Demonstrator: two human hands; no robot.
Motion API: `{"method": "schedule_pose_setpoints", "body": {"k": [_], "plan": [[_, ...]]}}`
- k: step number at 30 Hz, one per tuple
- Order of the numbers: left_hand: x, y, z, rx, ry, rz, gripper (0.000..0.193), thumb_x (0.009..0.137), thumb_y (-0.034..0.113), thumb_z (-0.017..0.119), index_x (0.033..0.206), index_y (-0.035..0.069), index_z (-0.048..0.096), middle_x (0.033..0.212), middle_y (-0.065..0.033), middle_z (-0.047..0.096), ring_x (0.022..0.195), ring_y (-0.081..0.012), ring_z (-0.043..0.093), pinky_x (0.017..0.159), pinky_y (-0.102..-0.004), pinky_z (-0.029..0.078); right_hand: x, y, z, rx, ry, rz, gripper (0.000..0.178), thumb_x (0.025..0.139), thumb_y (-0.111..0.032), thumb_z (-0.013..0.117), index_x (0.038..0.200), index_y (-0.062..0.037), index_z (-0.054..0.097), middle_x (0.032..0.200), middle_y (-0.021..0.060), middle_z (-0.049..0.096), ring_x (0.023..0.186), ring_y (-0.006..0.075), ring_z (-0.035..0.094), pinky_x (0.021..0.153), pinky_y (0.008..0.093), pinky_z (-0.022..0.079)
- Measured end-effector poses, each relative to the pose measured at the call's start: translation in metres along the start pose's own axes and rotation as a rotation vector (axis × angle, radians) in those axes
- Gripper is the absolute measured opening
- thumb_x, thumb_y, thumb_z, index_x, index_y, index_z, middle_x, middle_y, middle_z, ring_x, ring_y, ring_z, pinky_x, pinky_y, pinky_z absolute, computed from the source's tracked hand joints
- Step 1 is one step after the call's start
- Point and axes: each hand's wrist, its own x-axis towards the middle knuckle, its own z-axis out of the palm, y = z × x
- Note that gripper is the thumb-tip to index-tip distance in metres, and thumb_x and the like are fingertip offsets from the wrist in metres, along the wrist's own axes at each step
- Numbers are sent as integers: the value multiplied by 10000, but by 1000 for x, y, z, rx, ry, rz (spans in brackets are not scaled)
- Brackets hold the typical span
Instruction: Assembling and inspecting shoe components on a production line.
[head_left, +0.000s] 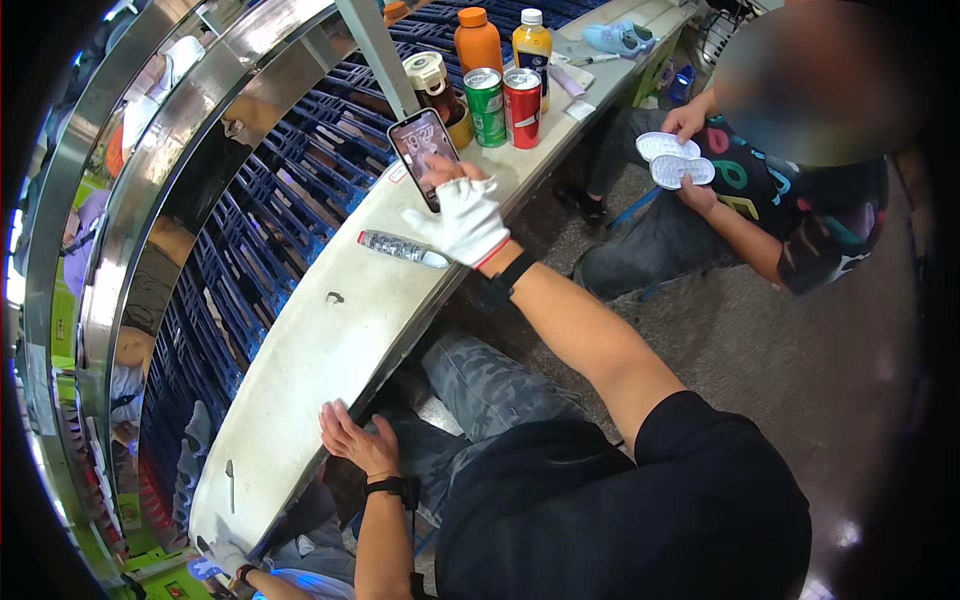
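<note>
My right hand (466,218) wears a white glove with bare fingertips. It reaches over the worktop, fingers apart, and its fingertips are at the lit screen of a smartphone (408,150). The phone leans upright near a grey metal post. Close below that hand lies a narrow clear plastic piece (395,246) with a red end. My left hand (360,440) is bare, open, and rests on the near edge of the pale worktop (300,370). A small dark scrap (335,298) lies on the worktop between my hands.
Behind the phone stand a green can (486,108), a red can (522,108), an orange bottle (478,42), a yellow drink bottle (532,45) and a brown jar (430,85). Blue conveyor bars (290,200) run alongside. At right, a co-worker holds two white shoe soles (682,172). Another's gloved hand (228,557) is lower left.
</note>
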Motion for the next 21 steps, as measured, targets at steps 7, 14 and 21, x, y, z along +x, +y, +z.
{"method": "schedule_pose_setpoints", "body": {"k": [7, 14, 21], "plan": [[3, -5, -2, -1, 22, 1, 883, 839, 152, 759, 1648, 59, 416, 1678, -199, 443, 1595, -415, 360, 1307, -584, 212, -1, 23, -7, 194, 296, -25, 266, 967, -224, 794, 1141, -69, 665, 1321, 173, 726, 1090, 347, 677, 1045, 497, 486], [5, 2, 2, 15, 71, -20, 838, 855, 166, 748, 1624, 46, 439, 1660, -193, 459, 1573, -413, 382, 1296, -581, 230, -9, 27, -5, 380, 315, 336, 194, 1087, -183, 674, 1187, -17, 685, 1126, 149, 754, 919, 249, 700, 833, 384, 559], [1, -2, 12, 33, 108, -3, 818, 865, 199, 735, 1614, 41, 447, 1650, -191, 468, 1560, -416, 397, 1283, -588, 233, -10, 42, -4, 538, 304, 484, 233, 1080, -243, 715, 1045, -12, 711, 827, 114, 732, 731, 217, 687, 714, 371, 554]]}}
